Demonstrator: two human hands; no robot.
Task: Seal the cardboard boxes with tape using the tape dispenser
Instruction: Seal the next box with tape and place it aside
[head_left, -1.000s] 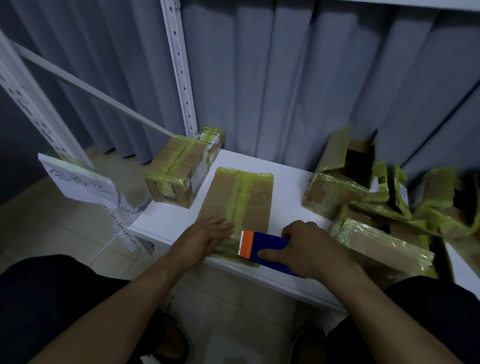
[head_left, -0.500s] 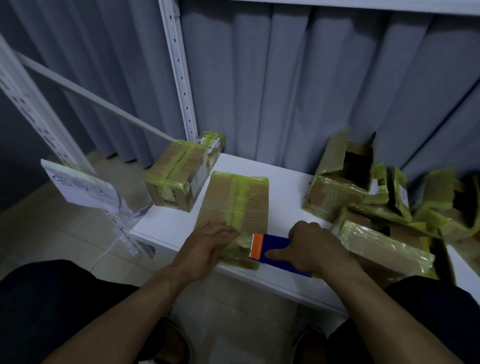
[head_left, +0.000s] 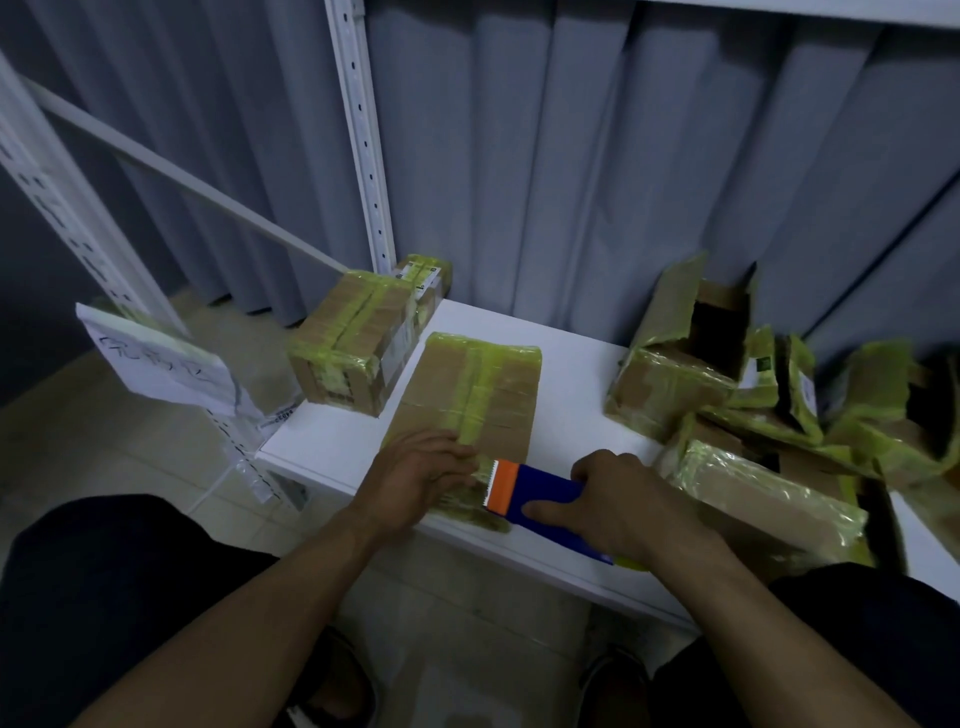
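Note:
A flat cardboard box with yellow-green tape down its middle lies on the white table, its near end at the table's front edge. My left hand presses flat on that near end with straight fingers. My right hand grips the blue tape dispenser; its orange toothed cutter sits at the box's near right corner, close to my left fingertips.
A taped box stands at the table's back left corner. Several opened and taped boxes pile up on the right. White shelf posts and a paper label stand at the left; a grey curtain hangs behind.
The view has shifted slightly. My left hand has slid a little toward the cutter on the box's near end; the dispenser stays at the box's near corner.

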